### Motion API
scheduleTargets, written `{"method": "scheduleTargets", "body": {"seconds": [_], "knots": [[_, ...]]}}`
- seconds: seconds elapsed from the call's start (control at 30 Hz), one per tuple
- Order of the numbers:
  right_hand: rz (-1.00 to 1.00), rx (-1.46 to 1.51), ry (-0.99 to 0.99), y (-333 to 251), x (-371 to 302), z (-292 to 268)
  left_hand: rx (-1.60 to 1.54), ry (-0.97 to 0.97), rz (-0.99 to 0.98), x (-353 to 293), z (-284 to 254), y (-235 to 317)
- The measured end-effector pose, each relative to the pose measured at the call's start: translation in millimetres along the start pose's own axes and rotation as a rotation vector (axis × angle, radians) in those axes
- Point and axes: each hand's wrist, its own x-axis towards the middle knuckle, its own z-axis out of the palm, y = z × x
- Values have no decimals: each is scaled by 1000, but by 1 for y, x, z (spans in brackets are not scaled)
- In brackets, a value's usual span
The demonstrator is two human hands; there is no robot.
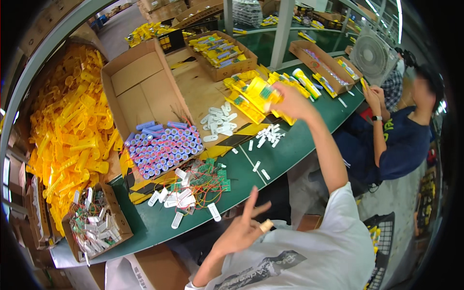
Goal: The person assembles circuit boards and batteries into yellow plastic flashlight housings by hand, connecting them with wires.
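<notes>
My right hand [294, 100] reaches across the green bench, its fingers closed on a yellow plastic housing [259, 93] with a green circuit board at its end. The hand is slightly blurred, and its fingers partly hide the housing. Other yellow housings [249, 112] lie in a heap right beneath and around it. Nearer my body, my left hand [241, 233] hovers off the bench's front edge with fingers spread and nothing in them. One of its fingers wears a tan wrap. Closest to it on the bench is a tangle of white plastic parts, green boards and red and yellow wires [193, 186].
A cardboard box [140, 72] holds blue-violet cylindrical cells [166, 150]. White caps [220, 121] and small white pieces [270, 135] lie loose. Yellow parts [72, 130] pile up at left, above a box of wired parts [96, 222]. A co-worker [403, 130] sits at right, near a fan [369, 53].
</notes>
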Motion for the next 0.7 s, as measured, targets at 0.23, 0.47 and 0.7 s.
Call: {"method": "scheduleTargets", "body": {"seconds": [0.23,0.47,0.7], "knots": [[195,-295,50,106,80,-8,-167,114,-35,-44,-1,-75],[-142,-187,405,14,55,35,-163,339,16,-94,-35,-54],[-388,333,-191,-120,-91,108,309,1433,208,-155,-175,25]]}}
